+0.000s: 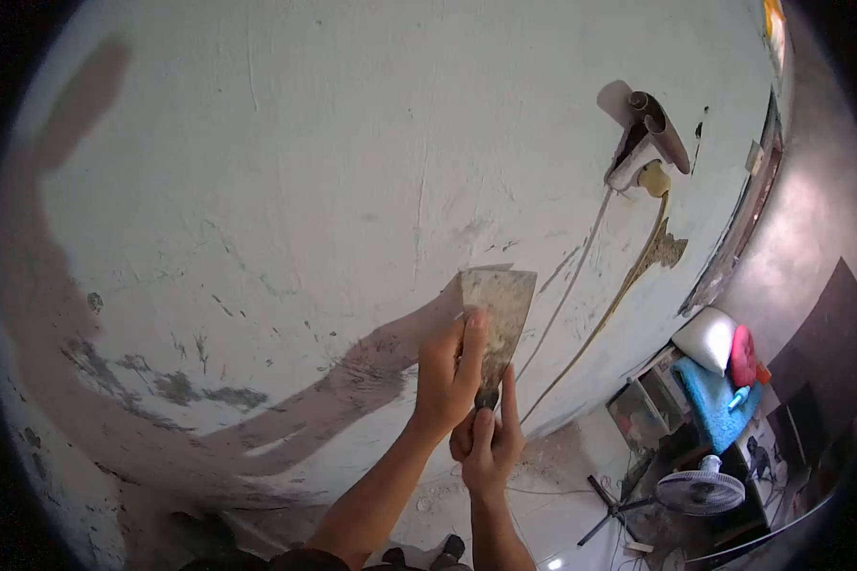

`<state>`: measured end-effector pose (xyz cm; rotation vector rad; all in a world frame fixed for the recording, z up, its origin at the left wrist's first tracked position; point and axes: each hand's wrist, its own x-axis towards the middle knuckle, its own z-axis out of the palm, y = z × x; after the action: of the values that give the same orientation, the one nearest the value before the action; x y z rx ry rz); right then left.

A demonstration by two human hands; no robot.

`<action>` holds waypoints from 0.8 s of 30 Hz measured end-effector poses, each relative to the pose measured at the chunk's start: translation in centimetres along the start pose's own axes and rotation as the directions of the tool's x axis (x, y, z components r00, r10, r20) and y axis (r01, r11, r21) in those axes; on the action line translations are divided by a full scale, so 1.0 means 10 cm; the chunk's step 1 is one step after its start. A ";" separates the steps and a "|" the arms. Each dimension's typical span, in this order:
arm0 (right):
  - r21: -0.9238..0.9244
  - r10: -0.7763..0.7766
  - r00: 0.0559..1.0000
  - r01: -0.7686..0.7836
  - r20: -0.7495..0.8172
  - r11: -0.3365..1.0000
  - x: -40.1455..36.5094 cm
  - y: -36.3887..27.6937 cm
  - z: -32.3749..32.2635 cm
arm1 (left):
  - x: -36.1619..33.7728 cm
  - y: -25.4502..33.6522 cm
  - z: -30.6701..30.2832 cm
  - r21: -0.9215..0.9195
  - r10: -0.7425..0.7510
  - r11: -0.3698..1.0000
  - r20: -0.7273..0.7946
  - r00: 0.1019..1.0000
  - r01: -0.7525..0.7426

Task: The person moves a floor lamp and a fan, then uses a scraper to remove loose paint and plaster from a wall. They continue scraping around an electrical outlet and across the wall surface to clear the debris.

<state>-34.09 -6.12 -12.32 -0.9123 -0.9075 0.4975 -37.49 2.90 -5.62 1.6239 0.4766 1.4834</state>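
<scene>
A wide putty knife (507, 319) with a stained metal blade is held up, its broad edge against or very near the white wall (333, 143). My right hand (492, 449) is closed around its handle, one finger stretched along the lower blade. Higher up, my left hand (450, 373) grips the left side of the blade, with a finger lying over its face. Most of the handle is hidden in my fingers. Scratches and dark scuffed patches (176, 387) mark the wall to the left.
Right of the blade, cables (595, 333) run down the wall from a yellowish fitting (653, 179) below a brown curled piece (667, 133). At lower right stand a white fan (701, 491) and a cabinet (638, 411) near a blue cloth (709, 404). My feet (452, 547) show below.
</scene>
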 end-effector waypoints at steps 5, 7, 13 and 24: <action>0.025 -0.010 1.000 0.010 0.009 1.000 0.04 -0.02 0.00 | -0.04 -0.11 0.02 0.037 0.044 0.998 -0.042 0.998 -0.043; 0.031 -0.003 1.000 0.002 0.027 1.000 0.09 -0.01 -0.06 | 0.05 -0.08 0.05 0.058 0.064 0.996 -0.057 0.996 -0.061; -0.038 0.012 0.995 -0.009 0.095 0.999 0.01 0.02 -0.10 | -0.08 -0.05 0.00 0.017 -0.042 0.999 -0.057 0.998 0.043; -0.179 -0.006 0.989 0.033 0.149 0.983 0.03 0.07 -0.20 | 0.03 -0.02 0.07 0.071 0.067 0.996 -0.160 0.985 -0.056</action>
<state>-32.20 -6.47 -13.32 -1.0404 -1.1090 0.4754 -36.71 3.02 -5.47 1.5884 0.5762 1.6703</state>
